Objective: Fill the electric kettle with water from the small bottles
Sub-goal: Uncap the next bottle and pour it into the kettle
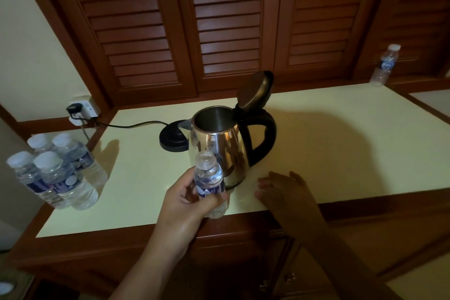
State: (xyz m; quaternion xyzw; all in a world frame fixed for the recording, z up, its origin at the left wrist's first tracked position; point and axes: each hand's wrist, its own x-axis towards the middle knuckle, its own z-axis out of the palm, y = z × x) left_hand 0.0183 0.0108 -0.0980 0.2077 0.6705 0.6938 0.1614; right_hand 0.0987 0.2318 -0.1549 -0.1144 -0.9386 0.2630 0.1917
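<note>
A left hand point(181, 204) wraps around an uncapped small bottle point(209, 178) above the front edge of a cream countertop point(341, 153), the right hand point(285, 192) lying loose-fingered beside it. Just beyond the grip stands the steel kettle point(219, 146), lid point(254, 90) raised. Four capped bottles point(56, 170) cluster to its left; louvred wooden shutters point(219, 19) stand behind.

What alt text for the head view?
Left hand holds an uncapped small bottle in front of a steel kettle, lid open, standing on a pale counter beside its black base. Right hand is open at the counter's front edge. Four capped bottles stand at left, a lone bottle at far right.
</note>
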